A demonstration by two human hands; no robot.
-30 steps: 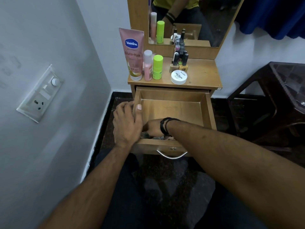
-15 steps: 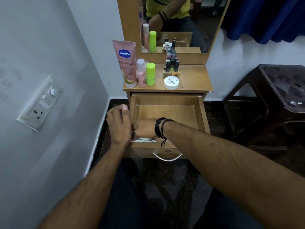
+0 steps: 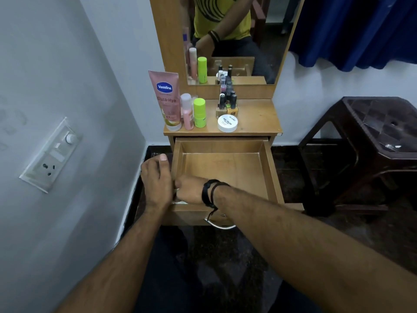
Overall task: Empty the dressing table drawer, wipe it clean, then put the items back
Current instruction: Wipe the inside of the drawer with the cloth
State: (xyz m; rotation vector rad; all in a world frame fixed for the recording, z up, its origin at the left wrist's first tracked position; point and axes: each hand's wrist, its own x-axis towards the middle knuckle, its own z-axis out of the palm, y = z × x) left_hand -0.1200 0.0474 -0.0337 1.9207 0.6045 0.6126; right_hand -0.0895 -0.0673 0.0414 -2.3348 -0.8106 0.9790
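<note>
Drawer [image 3: 225,168] pulled fully out, floor bare; left hand [image 3: 158,181] curls loosely over its left wall, apparently to steady it, while right hand [image 3: 189,190] closes on a white cloth [image 3: 180,202] at front-left corner, presumably wiping.

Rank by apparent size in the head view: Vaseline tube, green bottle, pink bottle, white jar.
1. Vaseline tube
2. Pink bottle and green bottle: too alike to separate
3. White jar, about as wide but shortest

On the bench [image 3: 259,123] stood one pink tube [image 3: 168,100], one pink bottle [image 3: 187,111], one green bottle [image 3: 199,112] and one white jar [image 3: 227,123]; nail-polish bottles [image 3: 228,102] clustered too tightly to count.
</note>
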